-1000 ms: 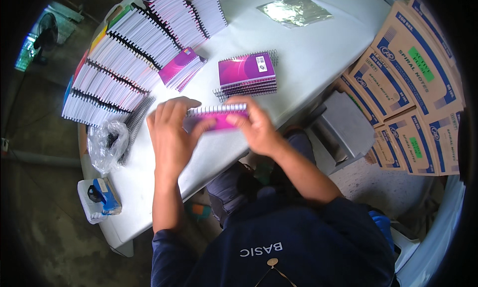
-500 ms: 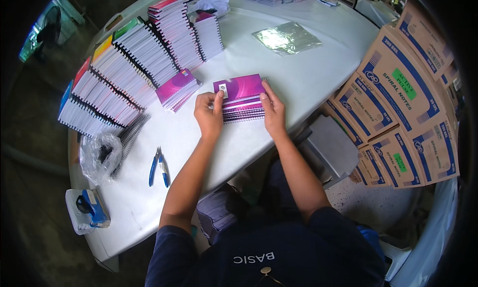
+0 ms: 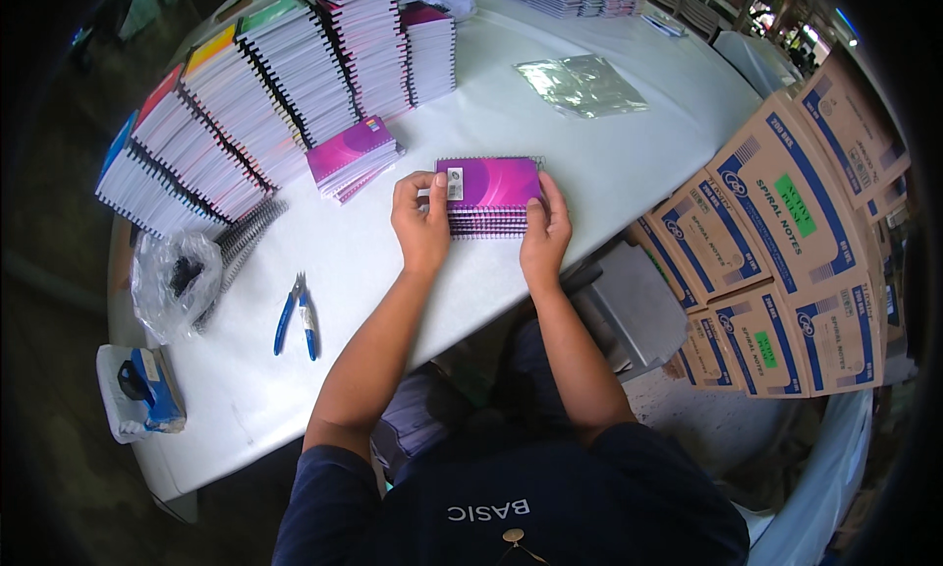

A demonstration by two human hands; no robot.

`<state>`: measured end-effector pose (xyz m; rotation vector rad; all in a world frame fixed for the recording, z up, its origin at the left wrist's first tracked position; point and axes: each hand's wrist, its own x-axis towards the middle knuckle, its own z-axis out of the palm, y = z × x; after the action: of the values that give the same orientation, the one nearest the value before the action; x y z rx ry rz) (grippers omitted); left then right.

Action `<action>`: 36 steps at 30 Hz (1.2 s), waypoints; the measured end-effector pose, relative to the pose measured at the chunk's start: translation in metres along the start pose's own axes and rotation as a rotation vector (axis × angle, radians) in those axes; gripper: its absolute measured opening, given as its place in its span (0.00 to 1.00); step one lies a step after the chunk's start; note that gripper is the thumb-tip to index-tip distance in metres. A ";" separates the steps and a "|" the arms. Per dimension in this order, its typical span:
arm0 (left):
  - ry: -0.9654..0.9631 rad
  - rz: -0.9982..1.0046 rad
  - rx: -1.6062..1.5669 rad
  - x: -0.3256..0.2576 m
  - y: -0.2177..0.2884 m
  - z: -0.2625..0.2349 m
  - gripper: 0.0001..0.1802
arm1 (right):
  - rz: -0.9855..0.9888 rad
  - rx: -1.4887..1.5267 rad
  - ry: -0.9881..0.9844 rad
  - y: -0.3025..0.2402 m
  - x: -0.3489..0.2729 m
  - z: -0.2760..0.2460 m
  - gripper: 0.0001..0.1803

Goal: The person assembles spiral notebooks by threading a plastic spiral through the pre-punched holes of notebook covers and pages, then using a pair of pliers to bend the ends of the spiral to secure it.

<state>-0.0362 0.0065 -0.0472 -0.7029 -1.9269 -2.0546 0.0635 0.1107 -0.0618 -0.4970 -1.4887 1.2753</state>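
Observation:
A stack of small purple spiral notebooks (image 3: pixel 496 185) lies on the white table in front of me, its wire-bound edges facing my body. My left hand (image 3: pixel 422 217) grips the stack's left end, the thumb beside a white label on the top cover. Around the right end closes my right hand (image 3: pixel 548 232), fingers along the far corner and thumb on the near side. To the left of the stack sits a second, looser pile of purple notebooks (image 3: pixel 352 155), untouched. Blue-handled pliers (image 3: pixel 297 315) rest on the table left of my left forearm.
Tall stacks of spiral-bound books (image 3: pixel 295 75) line the table's far left. Nearby lie a clear plastic bag (image 3: pixel 177 286), black binding coils (image 3: pixel 241 247) and a plastic container (image 3: pixel 139 394). A clear sleeve (image 3: pixel 582 84) lies at the back. Cardboard cartons (image 3: pixel 786 212) stand to the right.
The notebooks in the stack have been evened up, their covers and wire edges now lining up more closely. Both hands still hold its ends. The whole view has shifted slightly.

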 end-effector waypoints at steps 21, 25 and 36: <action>0.028 0.073 0.479 0.051 0.077 -0.137 0.15 | -0.672 -0.260 -0.273 -0.049 -0.038 -0.012 0.26; -0.143 -0.218 0.135 -0.045 0.132 -0.125 0.13 | -0.630 -0.434 -0.619 -0.125 -0.093 0.036 0.35; -0.111 0.092 1.434 0.083 -0.022 -0.284 0.21 | 0.361 0.309 -0.996 -0.052 -0.078 0.031 0.19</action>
<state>-0.1691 -0.2581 -0.0303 -0.4535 -2.6027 -0.2133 0.0792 0.0152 -0.0459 0.1368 -1.9797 2.1819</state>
